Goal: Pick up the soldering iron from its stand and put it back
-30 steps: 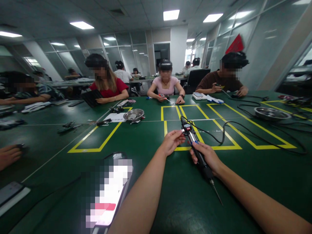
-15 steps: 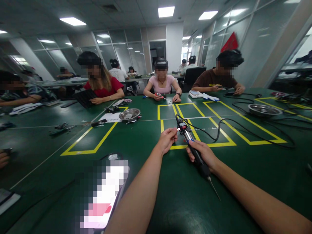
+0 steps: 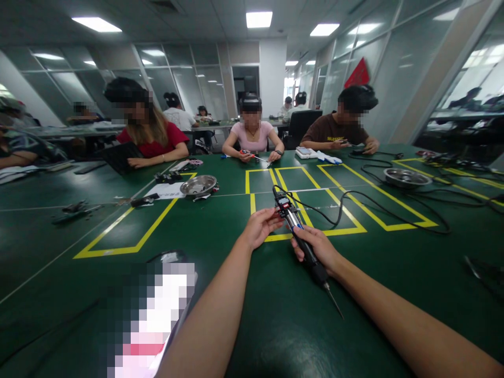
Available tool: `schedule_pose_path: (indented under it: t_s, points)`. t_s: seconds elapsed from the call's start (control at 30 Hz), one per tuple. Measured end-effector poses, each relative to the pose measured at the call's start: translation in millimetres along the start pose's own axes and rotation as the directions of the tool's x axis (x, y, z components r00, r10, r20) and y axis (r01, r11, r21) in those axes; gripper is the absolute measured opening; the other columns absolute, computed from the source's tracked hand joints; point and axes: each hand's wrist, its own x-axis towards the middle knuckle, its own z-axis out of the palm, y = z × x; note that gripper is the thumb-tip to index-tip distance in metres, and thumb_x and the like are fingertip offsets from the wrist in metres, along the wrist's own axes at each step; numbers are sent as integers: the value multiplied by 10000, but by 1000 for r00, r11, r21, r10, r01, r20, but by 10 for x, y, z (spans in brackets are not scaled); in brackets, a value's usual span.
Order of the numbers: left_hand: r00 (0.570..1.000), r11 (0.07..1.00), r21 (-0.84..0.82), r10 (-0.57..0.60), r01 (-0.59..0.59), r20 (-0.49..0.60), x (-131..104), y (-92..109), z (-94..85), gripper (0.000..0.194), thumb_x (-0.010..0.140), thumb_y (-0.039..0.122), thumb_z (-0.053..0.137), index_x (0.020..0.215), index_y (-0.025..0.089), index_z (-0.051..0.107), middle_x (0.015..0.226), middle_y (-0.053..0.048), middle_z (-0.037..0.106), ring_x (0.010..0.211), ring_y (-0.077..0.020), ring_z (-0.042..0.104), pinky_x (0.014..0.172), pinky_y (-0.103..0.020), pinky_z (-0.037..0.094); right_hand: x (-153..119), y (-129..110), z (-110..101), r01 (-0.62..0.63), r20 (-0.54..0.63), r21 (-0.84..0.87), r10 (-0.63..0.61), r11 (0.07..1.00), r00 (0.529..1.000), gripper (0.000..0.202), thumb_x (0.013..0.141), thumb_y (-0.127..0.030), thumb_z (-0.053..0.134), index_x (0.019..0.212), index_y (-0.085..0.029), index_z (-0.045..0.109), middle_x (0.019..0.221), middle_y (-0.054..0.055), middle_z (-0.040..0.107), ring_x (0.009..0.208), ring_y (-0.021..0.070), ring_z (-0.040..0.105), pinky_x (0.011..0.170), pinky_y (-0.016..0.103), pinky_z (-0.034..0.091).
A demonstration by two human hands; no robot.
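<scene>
My right hand (image 3: 317, 248) is wrapped round the black and silver barrel of an electric screwdriver (image 3: 309, 251). Its long thin bit slants down toward me at the lower right, and a black cable leaves its far end. My left hand (image 3: 262, 228) has its fingertips on that far end, close to a small label and the cable joint. What lies between those fingertips is too small to make out. Both hands are above the green table (image 3: 275, 304), over yellow tape outlines (image 3: 315, 235).
A phone with a blurred screen (image 3: 157, 310) lies by my left forearm. Metal bowls stand at the left (image 3: 199, 185) and right (image 3: 407, 177). The black cable (image 3: 394, 215) loops across the right side. Several people with headsets sit opposite; one holds a red-handled screwdriver (image 3: 247, 152).
The view has turned slightly to the right, so everything sits further left. My left fingers have uncurled a little at the screwdriver's far end. My right hand keeps its grip.
</scene>
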Motion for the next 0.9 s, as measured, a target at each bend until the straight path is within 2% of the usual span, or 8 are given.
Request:
schedule_pose_path:
  t_s: [0.23,0.47,0.53,0.63,0.77,0.83,0.9]
  points:
    - [1000,999,-47,23,-23,-1,10,-26,-11,161,751,184,733,827,92,626,1006,-149,704,953,-226,675,958,-429,485,-5,-1,-15,-14,18,-10,14,1000,1000,342,790,-461,682,905,-164,559,676,11,625,431,97,501,398,239,443]
    - [997,999,-18,42,-43,-66,23,-50,19,200,723,160,756,834,103,600,938,-112,708,877,-198,688,922,-418,510,-16,-14,-20,-16,24,-10,16,1000,1000,357,779,-473,690,900,-165,559,673,7,623,436,93,501,404,234,453]
    - [995,997,12,71,-70,-71,32,-62,40,222,725,188,758,861,107,603,933,-107,707,872,-199,687,909,-420,515,-16,-16,-27,-10,23,-12,10,1000,1000,358,783,-471,686,924,-168,559,664,-1,619,436,94,502,403,233,456]
    - [978,983,119,158,-142,-133,58,-110,55,272,696,223,783,867,110,604,885,-92,706,821,-182,686,875,-404,528,1,-21,-80,-9,24,-52,10,999,1000,352,786,-455,688,939,-167,556,657,-2,620,436,97,510,404,235,465]
    - [952,910,372,258,-182,-165,97,-194,49,379,620,213,832,922,118,623,918,-87,704,789,-158,680,837,-346,534,76,-78,-338,-42,-48,-165,35,985,998,346,773,-433,706,920,-155,563,676,24,630,456,105,534,413,239,481]
    - [951,888,427,261,-169,-167,111,-214,44,368,636,217,823,934,119,630,957,-97,701,811,-166,682,826,-342,540,127,-157,-582,-59,-121,-227,32,972,992,341,768,-429,711,909,-154,568,691,35,629,470,109,541,428,248,491]
    - [960,902,406,229,-146,-164,123,-211,40,296,689,227,788,912,105,636,924,-110,703,832,-180,688,836,-352,542,161,-283,-894,-100,-253,-340,11,935,967,337,767,-429,707,909,-154,573,701,45,632,482,119,547,453,272,505]
